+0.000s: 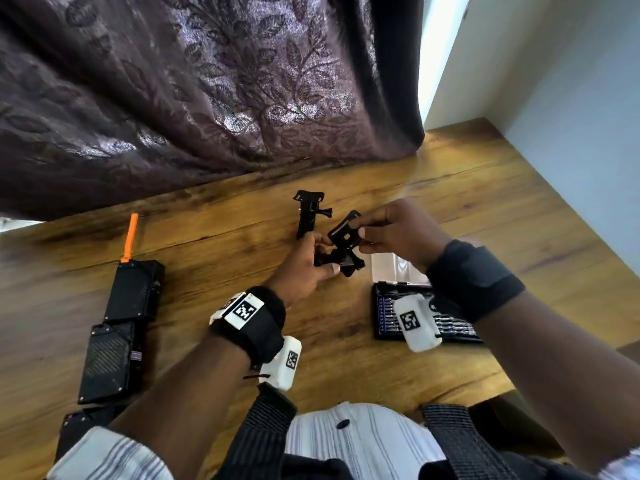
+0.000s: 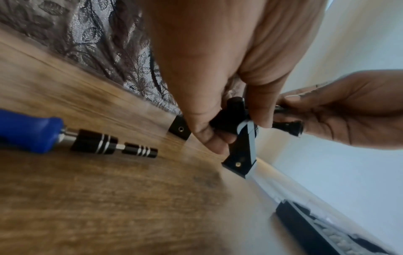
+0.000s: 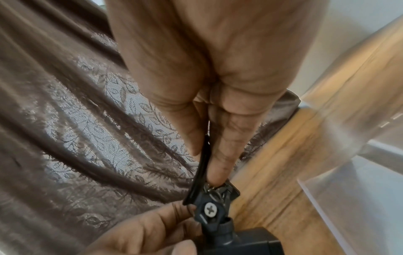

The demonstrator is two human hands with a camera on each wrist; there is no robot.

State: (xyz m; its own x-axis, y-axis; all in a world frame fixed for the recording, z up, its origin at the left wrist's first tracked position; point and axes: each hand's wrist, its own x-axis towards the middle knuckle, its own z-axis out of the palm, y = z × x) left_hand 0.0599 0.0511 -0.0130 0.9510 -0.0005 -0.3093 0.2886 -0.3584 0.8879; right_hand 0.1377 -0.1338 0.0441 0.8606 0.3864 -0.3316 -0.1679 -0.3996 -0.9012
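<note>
Over the middle of the wooden table (image 1: 207, 341) both hands hold one black camera mount (image 1: 341, 249). My left hand (image 1: 311, 261) grips its lower jointed body (image 2: 229, 120), thumb and fingers curled round it. My right hand (image 1: 391, 230) pinches the flat plate (image 1: 346, 228) at its top between thumb and fingers. In the right wrist view the plate (image 3: 201, 165) shows edge-on above a joint with a cross-head screw (image 3: 210, 209). A second black mount (image 1: 310, 213) stands on the table just behind the hands.
A blue-handled screwdriver (image 2: 32, 132) lies to the left. An open bit case (image 1: 426, 317) with clear lid sits under my right wrist. Black boxes (image 1: 121, 327) with an orange rod (image 1: 131, 237) lie far left. A dark patterned curtain (image 1: 207, 91) hangs behind; wall on the right.
</note>
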